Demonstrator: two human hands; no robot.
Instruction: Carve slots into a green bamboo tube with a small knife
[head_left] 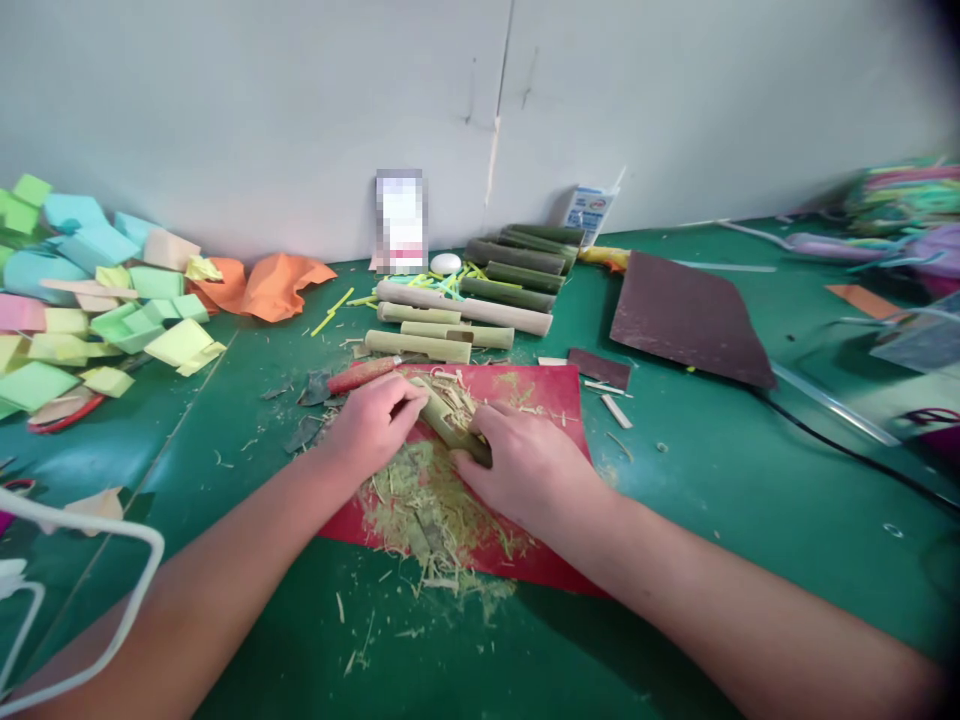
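Observation:
A short green bamboo tube (444,418) with an opening cut in its side lies slantwise between my hands. My right hand (525,450) is closed around its near right end. At the far left end, my left hand (379,415) has its fingers curled and thumb pressed against the tube; whether a small thing is also in them I cannot tell. Beneath is a red sheet (551,400) strewn with bamboo shavings (420,500). A tool with a red handle (364,375) lies just beyond my left hand, its tip partly hidden among scraps.
Behind the sheet lie several bamboo pieces (480,305). A phone (401,220) and a drink carton (590,212) stand by the wall. Sandpaper-like brown sheet (686,315) is at right, colored paper pieces (120,310) at left. A white frame (142,590) juts in lower left.

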